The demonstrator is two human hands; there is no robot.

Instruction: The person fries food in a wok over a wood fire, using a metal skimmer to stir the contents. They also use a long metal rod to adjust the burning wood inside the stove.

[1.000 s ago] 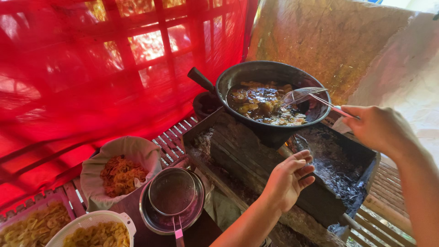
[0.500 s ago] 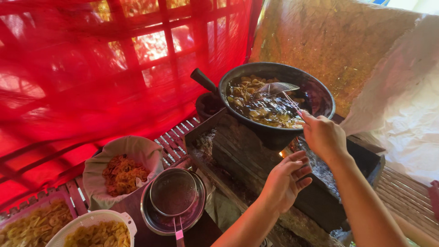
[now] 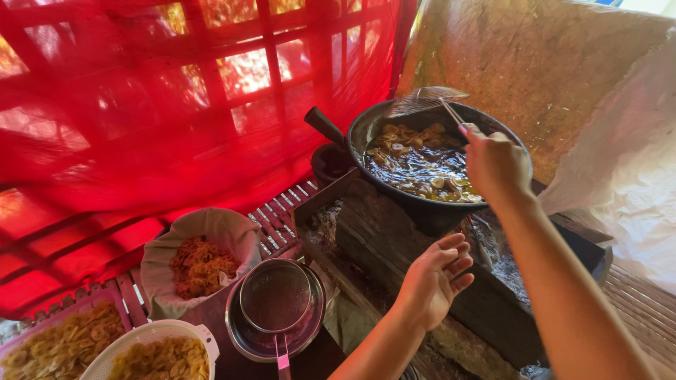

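My right hand [image 3: 494, 163] grips the thin handle of a wire skimmer [image 3: 424, 100], whose mesh head is lifted over the far rim of a black wok [image 3: 374, 125]. The wok holds dark oil with several yellow-brown slices floating in it [image 3: 422, 158]. It rests on a dark, ash-filled wood-fire stove [image 3: 394, 239]. My left hand [image 3: 436, 280] hovers empty, fingers spread and palm half up, over the near side of the stove, touching nothing.
A cloth-lined bowl of orange fried chips [image 3: 201, 264] stands at lower left. Beside it a metal sieve rests in a steel bowl [image 3: 276, 309]. A white colander [image 3: 151, 352] and a pink tray [image 3: 60, 341] hold yellow slices. Red cloth [image 3: 141, 105] hangs behind.
My right hand lifted the skimmer out of the oil and swung it from the wok's right side to above its far rim. The left hand stayed near the stove, opening slightly.
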